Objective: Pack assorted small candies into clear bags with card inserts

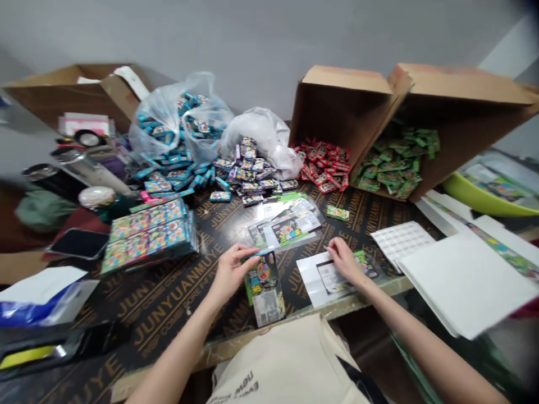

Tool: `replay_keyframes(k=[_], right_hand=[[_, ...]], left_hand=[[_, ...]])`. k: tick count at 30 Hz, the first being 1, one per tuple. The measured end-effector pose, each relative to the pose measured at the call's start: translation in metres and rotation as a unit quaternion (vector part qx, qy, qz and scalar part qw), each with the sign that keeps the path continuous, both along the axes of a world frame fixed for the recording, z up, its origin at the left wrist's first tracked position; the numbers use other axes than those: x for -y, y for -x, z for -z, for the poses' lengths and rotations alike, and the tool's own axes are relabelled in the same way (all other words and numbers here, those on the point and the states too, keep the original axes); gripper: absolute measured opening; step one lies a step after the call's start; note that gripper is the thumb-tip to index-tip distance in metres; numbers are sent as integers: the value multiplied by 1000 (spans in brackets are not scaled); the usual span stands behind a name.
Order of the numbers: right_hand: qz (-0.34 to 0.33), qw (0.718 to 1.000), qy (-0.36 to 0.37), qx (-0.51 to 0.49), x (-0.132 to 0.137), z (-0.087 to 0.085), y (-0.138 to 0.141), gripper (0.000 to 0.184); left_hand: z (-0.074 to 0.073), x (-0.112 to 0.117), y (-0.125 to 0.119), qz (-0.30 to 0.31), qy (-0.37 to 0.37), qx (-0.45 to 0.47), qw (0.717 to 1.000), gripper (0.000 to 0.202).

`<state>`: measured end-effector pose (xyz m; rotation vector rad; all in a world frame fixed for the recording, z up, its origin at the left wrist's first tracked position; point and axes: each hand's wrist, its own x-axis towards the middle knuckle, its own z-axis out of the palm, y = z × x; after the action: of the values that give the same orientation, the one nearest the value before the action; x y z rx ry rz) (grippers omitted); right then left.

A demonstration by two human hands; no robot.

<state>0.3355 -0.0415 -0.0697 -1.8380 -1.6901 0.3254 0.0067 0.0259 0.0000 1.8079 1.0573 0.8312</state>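
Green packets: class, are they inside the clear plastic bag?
No, the green packets lie in a tipped cardboard box.

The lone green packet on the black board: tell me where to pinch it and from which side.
Pinch the packet by its long edges with the fingers, coming from above and the near side with the right hand. It lies flat on the black board, apart from the other packs, so the fingers have room around it.

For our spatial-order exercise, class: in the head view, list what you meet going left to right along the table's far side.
Cardboard box → clear plastic bag of blue packets → white plastic bag → red packets → green packets → lime-green basin
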Motion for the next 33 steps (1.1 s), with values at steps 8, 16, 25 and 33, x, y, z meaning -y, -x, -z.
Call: replay_keyframes(k=[8, 16, 25, 33], right_hand=[[-95, 949, -56, -296, -28, -69, 122, 14], [-137, 926, -23, -351, -30, -72, 145, 21], [-194, 954, -93, -211, -57, -117, 128, 11], [-314, 899, 80, -295, -77, -130, 138, 19]], left_hand=[[-12, 7, -2, -40, -45, -8, 998, 14], [-17, 17, -3, -35, -100, -12, 994, 11], [-16, 22, 2, 24, -151, -43, 987, 14], [-12, 19, 2, -36, -104, -8, 994, 5]])
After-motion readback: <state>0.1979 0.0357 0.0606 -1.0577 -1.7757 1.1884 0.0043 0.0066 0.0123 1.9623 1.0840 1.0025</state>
